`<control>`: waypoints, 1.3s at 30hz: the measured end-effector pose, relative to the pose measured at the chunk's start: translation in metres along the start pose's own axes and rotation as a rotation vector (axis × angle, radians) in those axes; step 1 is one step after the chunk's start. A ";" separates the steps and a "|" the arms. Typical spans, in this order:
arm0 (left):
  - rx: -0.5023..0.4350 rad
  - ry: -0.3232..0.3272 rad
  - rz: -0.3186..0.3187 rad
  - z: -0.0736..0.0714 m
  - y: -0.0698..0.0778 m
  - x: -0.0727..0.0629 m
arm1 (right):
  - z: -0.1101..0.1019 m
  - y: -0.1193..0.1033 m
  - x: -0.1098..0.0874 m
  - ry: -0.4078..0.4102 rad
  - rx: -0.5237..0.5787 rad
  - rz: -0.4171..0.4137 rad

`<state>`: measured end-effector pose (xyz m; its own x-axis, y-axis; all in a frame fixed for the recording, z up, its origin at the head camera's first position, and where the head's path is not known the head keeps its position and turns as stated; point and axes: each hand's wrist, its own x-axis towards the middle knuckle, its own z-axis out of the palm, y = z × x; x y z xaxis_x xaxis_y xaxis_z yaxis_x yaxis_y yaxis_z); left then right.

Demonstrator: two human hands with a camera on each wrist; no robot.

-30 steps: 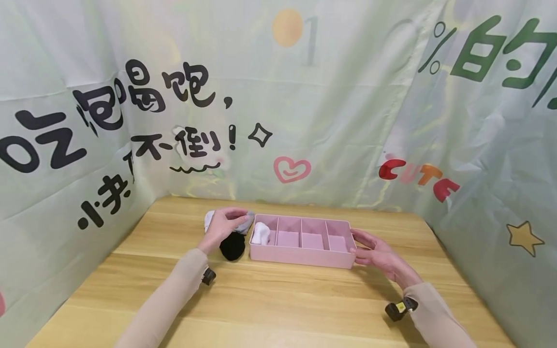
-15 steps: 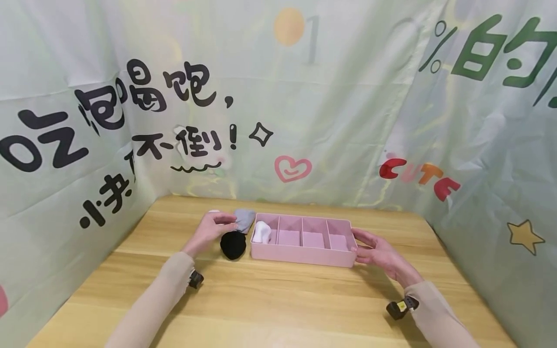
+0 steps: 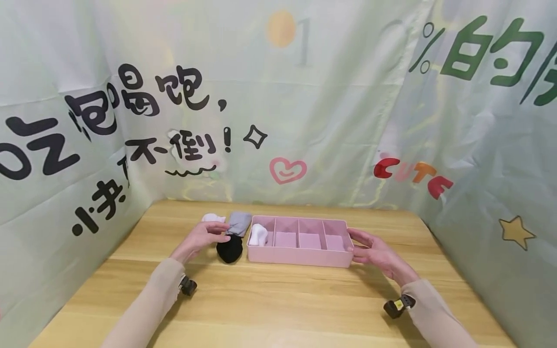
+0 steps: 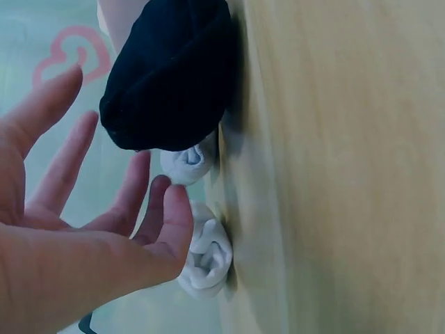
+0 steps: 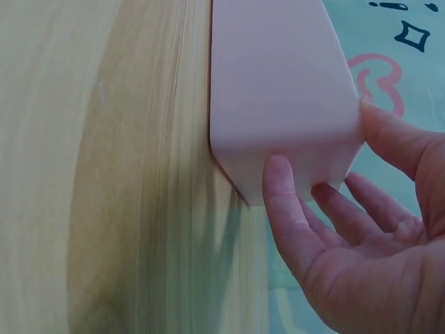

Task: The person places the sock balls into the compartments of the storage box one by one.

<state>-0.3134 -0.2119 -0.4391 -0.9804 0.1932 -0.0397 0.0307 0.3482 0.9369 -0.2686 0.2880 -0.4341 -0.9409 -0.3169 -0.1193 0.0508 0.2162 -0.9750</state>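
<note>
A pink box (image 3: 300,256) with several compartments stands on the table in the head view. In its leftmost compartment lies a white rolled sock (image 3: 258,235). Left of the box are a black rolled sock (image 3: 229,249), a grey one (image 3: 239,223) behind it, and another white rolled sock (image 3: 213,218). My left hand (image 3: 201,239) hovers by the black sock, fingers spread; the left wrist view shows a gap between the fingers and the black sock (image 4: 170,76). My right hand (image 3: 377,252) touches the box's right end with extended fingers; in the right wrist view its thumb rests on the end wall (image 5: 243,163).
The wooden table (image 3: 278,299) has bare surface in front of the box. Printed curtains (image 3: 330,121) rise behind the table and along both sides. Each wrist carries a small black camera, such as the left one (image 3: 188,286).
My left hand has drawn back leftward and lower, from over the grey and white socks to beside the black one. My right hand stays at the box's end. The view has shifted slightly.
</note>
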 end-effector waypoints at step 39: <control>0.059 -0.151 -0.053 0.008 -0.003 0.008 | 0.000 -0.002 0.001 0.008 -0.003 0.008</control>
<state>-0.3195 -0.2038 -0.4449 -0.9406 0.3074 -0.1441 -0.0041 0.4142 0.9102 -0.2694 0.2877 -0.4318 -0.9432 -0.3078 -0.1252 0.0570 0.2213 -0.9735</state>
